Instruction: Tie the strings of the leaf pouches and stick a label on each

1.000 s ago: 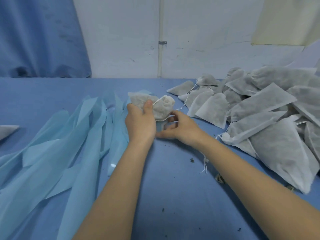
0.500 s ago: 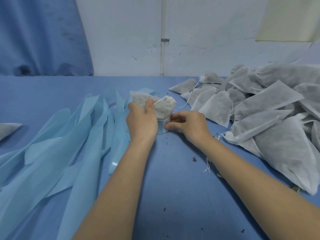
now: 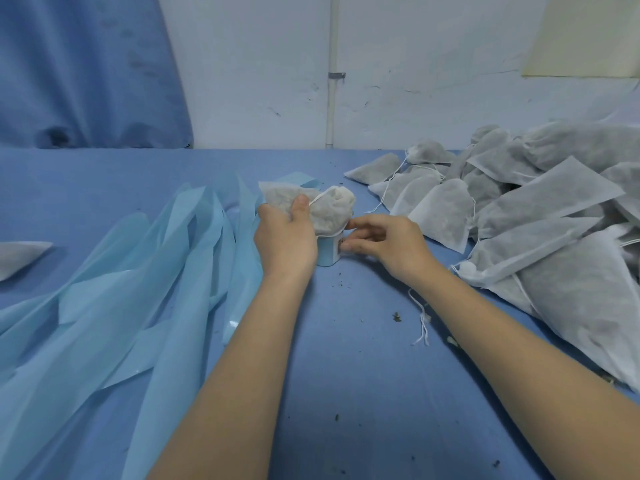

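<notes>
My left hand (image 3: 285,237) grips a white mesh leaf pouch (image 3: 329,211), thumb pressed on its gathered neck, where a white string loops over the top. Below the pouch lies a light blue label strip (image 3: 327,252) with a small printed sticker at its right edge. My right hand (image 3: 384,245) pinches that sticker edge with its fingertips, right beside the pouch. A big heap of filled white pouches (image 3: 519,216) with loose drawstrings lies to the right.
Long light blue backing strips (image 3: 138,289) fan across the left of the blue table (image 3: 346,375). One white pouch (image 3: 20,256) lies at the far left edge. A loose string scrap (image 3: 422,322) and leaf crumbs lie near my right forearm. A white wall stands behind.
My right hand moved from below the pouch onto the label strip's edge and now pinches the sticker. The left hand kept its hold on the pouch.
</notes>
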A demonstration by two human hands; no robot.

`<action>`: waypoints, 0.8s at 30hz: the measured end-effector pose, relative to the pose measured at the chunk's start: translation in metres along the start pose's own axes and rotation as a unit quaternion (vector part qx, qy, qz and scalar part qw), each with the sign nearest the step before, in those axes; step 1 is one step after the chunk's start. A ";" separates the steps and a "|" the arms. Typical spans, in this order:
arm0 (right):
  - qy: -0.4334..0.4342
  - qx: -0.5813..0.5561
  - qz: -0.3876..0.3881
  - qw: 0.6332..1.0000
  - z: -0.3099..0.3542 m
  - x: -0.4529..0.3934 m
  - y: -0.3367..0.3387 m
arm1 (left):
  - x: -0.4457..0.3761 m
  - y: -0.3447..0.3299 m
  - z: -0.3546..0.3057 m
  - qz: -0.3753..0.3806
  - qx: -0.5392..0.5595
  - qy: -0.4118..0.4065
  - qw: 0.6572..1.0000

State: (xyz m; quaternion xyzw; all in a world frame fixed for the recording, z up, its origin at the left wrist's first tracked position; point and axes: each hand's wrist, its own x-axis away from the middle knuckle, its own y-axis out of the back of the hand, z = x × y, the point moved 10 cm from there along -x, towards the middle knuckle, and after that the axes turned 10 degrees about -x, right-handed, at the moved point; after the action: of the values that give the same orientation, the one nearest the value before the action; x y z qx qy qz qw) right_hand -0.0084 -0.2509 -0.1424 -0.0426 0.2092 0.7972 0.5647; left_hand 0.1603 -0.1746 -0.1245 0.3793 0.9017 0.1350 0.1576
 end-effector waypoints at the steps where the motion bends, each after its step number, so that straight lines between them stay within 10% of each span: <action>1: 0.000 0.002 0.000 1.000 -0.001 -0.001 0.000 | 0.000 0.000 0.000 0.001 0.000 0.001 1.000; 24: 0.006 0.046 -0.056 0.997 0.009 -0.005 0.008 | 0.003 0.001 -0.001 -0.007 -0.012 -0.002 1.000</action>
State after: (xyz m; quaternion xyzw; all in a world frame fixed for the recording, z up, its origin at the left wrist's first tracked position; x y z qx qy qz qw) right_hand -0.0126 -0.2538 -0.1299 -0.0329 0.2468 0.7536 0.6084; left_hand 0.1590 -0.1719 -0.1237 0.3709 0.9025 0.1445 0.1647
